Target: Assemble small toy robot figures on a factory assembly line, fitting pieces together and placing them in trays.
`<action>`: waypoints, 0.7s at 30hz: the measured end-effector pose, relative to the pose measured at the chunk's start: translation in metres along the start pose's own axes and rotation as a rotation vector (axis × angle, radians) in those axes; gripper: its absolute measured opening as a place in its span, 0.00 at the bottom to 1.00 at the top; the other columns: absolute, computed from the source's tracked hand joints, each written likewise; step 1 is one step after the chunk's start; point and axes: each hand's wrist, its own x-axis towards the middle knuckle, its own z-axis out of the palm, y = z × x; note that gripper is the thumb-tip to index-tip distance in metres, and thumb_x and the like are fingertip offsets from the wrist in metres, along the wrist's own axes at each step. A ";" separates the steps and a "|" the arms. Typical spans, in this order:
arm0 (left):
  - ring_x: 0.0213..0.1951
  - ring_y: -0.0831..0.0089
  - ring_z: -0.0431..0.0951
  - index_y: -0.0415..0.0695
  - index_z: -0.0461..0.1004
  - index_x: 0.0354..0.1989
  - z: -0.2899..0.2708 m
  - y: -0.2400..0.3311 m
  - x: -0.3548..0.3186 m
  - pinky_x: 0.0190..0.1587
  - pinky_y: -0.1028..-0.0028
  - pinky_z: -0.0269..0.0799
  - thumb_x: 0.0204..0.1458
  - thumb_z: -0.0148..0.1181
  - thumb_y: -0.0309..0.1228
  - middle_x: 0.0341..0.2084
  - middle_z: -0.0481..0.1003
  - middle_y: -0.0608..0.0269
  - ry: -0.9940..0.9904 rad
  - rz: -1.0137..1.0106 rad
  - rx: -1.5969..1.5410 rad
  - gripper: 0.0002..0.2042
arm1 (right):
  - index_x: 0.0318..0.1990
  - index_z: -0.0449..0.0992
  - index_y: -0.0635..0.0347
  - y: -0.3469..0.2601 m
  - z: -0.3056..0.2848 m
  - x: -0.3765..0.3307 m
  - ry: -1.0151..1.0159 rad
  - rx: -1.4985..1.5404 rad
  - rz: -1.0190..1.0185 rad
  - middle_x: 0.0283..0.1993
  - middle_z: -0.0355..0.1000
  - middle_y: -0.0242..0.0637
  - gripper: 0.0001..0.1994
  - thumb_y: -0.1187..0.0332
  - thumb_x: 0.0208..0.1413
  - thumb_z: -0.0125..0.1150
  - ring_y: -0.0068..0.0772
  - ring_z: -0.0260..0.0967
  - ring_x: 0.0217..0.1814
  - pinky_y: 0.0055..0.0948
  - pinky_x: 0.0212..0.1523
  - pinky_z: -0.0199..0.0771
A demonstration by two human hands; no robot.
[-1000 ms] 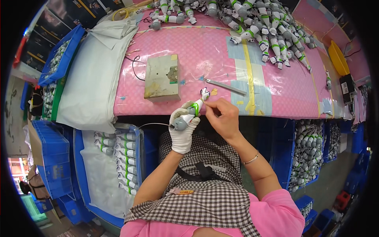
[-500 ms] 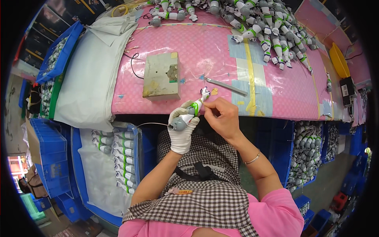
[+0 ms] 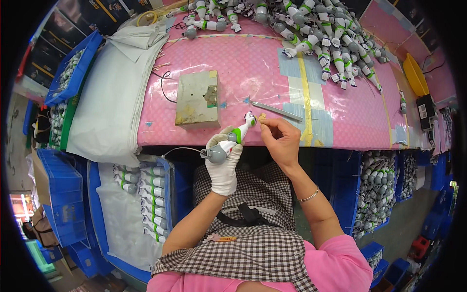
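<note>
My left hand [image 3: 223, 168], in a white glove, is closed around a toy arm [image 3: 244, 127]. The toy arm is white with a green band, has a grey rounded end near my palm, and points its small white hand away from me. A thin pale wire trails left from the grey end. My bare right hand [image 3: 281, 143] is just right of the toy's hand, thumb and forefinger pinched. What the pinch holds, if anything, is too small to make out. Beyond the fingertips lies a small beige scrap [image 3: 262, 117] on the pink table cover [image 3: 248, 63].
A grey metal box [image 3: 197, 104] with a cord stands left of my hands. A flat metal strip [image 3: 277, 111] lies beyond my right hand. Many toy arms are heaped [image 3: 335, 44] at the far right. Blue bins [image 3: 170, 194] with rows of toy arms stand below the table edge.
My right hand has shifted slightly right and away from the toy arm's forearm, still pinched. My left hand keeps its hold, with the toy arm slightly lower and left.
</note>
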 end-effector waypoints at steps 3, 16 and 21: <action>0.45 0.73 0.72 0.43 0.65 0.48 0.010 0.026 0.010 0.48 0.73 0.72 0.47 0.66 0.23 0.46 0.71 0.55 -0.200 0.134 0.250 0.20 | 0.38 0.79 0.65 -0.005 -0.011 0.009 -0.042 0.007 -0.015 0.26 0.70 0.28 0.07 0.79 0.51 0.60 0.13 0.62 0.24 0.15 0.23 0.61; 0.18 0.79 0.62 0.43 0.66 0.48 0.064 -0.005 0.092 0.19 0.79 0.58 0.61 0.47 0.45 0.24 0.67 0.65 -0.395 -0.460 -0.262 0.18 | 0.33 0.80 0.65 0.001 -0.029 -0.010 -0.058 -0.107 -0.077 0.23 0.68 0.29 0.06 0.81 0.47 0.59 0.13 0.60 0.22 0.15 0.21 0.57; 0.16 0.80 0.60 0.43 0.67 0.48 0.070 0.000 0.091 0.17 0.79 0.56 0.59 0.50 0.46 0.22 0.67 0.66 -0.343 -0.496 -0.236 0.19 | 0.31 0.79 0.64 0.004 -0.028 -0.009 -0.101 -0.122 -0.165 0.21 0.68 0.31 0.08 0.82 0.41 0.60 0.16 0.60 0.18 0.18 0.18 0.56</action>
